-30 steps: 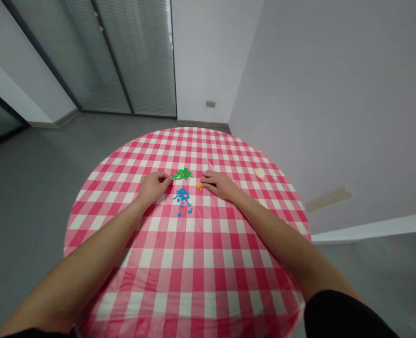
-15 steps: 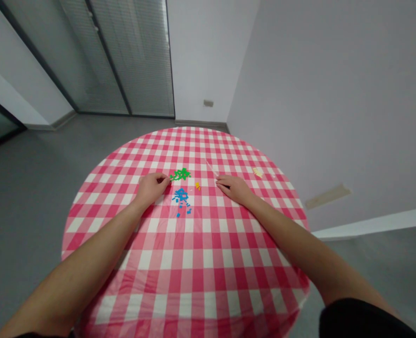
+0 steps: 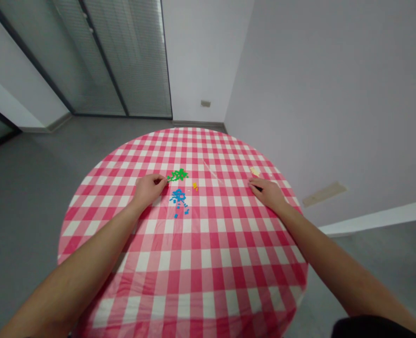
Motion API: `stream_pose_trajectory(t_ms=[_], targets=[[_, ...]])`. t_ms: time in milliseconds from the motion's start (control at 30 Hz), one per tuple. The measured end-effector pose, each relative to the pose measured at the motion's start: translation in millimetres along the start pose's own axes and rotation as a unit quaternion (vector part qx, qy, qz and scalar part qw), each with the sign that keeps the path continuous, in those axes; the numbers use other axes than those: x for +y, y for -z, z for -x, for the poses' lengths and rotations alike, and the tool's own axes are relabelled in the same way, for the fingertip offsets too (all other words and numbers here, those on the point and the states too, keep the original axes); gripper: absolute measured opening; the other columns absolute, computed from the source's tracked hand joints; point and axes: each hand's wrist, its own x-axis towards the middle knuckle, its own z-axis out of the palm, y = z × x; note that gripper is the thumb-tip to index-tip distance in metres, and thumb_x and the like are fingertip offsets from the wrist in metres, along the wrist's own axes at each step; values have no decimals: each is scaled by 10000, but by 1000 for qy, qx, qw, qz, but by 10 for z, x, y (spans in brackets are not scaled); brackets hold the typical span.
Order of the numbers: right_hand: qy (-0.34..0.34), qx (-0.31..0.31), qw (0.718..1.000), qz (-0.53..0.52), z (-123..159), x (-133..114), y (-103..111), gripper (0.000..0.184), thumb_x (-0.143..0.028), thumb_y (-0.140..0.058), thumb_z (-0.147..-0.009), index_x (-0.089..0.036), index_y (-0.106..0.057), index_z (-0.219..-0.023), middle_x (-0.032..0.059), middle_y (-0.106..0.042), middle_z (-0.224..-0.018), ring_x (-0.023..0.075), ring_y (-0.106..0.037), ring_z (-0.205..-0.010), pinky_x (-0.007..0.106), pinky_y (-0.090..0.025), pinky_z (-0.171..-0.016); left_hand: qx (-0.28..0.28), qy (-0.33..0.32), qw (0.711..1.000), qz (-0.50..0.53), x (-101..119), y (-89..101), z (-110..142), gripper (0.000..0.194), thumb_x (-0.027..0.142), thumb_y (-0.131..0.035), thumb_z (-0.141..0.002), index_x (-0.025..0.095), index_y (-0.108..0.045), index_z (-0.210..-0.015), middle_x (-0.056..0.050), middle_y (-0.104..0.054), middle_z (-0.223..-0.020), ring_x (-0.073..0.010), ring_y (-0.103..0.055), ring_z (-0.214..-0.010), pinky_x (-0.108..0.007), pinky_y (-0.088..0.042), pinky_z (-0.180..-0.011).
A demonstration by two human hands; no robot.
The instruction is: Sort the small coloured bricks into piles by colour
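Observation:
My left hand (image 3: 149, 188) rests at the left edge of a loose pile of small green pieces (image 3: 180, 174). Thumb and index finger are pressed together there, and whatever is between them is too small to make out. On the right, my right hand (image 3: 268, 191) is just in front of a small group of pale yellow pieces (image 3: 254, 172). Its fingers are closed in a pinch, with any held piece hidden. Small blue pieces (image 3: 178, 195) lie scattered in front of the green ones. A few yellow pieces (image 3: 195, 186) sit between the two hands.
A round table wears a red-and-white checked cloth (image 3: 208, 253) with a plastic sheen and creases. Beyond it stand glass doors with blinds (image 3: 142, 61). A white wall (image 3: 334, 94) rises close on the right.
My right hand has moved right, from beside the yellow pieces to the pale yellow group. The left hand stays by the green pile. The view has shifted slightly.

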Motion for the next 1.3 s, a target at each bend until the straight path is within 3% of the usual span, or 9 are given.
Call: stream_pose_trajectory(t_ms=[233, 500, 767, 833, 1067, 1300], targets=[[-39, 14, 999, 27, 188, 304, 164, 339, -398, -496, -946, -243, -796, -966, 78, -770, -1120, 307, -733, -1051, 487, -591, -948, 0, 7, 1000, 5, 27, 17, 11, 353, 475, -536, -834, 203, -762, -837, -60, -764, -838, -241, -684, -798, -323, -434, -707], [-69, 23, 996, 48, 267, 493, 232, 348, -401, -499, -937, -228, -799, -966, 92, -774, -1099, 314, -735, -1030, 462, -591, -931, 0, 5, 1000, 8, 12, 21, 8, 341, 455, -539, -838, 207, -770, -865, -60, -774, -880, -245, -697, -848, -322, -454, -722], [-81, 87, 992, 46, 288, 506, 240, 435, -519, -632, -888, -178, -757, -1128, 144, -727, -1217, 330, -676, -1152, 491, -543, -1017, 2, 4, 1000, 12, 9, 7, 3, 383, 484, -531, -836, 192, -775, -879, -68, -777, -897, -247, -696, -837, -322, -453, -720], [-95, 77, 991, 45, 306, 511, 242, 463, -533, -658, -869, -179, -749, -1152, 147, -720, -1229, 336, -681, -1130, 499, -552, -994, 5, 3, 1000, 12, 1, 0, 1, 379, 484, -534, -835, 196, -776, -878, -66, -777, -893, -246, -697, -832, -323, -451, -720], [-115, 41, 992, 36, 309, 538, 215, 350, -463, -584, -927, -215, -794, -1056, 110, -749, -1178, 317, -703, -1097, 496, -549, -997, 6, 5, 1000, 4, 1, 6, -1, 351, 467, -538, -834, 206, -773, -850, -53, -769, -847, -244, -692, -816, -325, -431, -699], [-135, 57, 986, 85, 154, 357, 223, 322, -390, -538, -936, -191, -787, -983, 109, -770, -1075, 303, -718, -974, 433, -577, -844, 8, 0, 1000, -4, -8, -10, -15, 322, 444, -550, -839, 213, -774, -840, -41, -767, -849, -237, -686, -824, -327, -431, -720]])
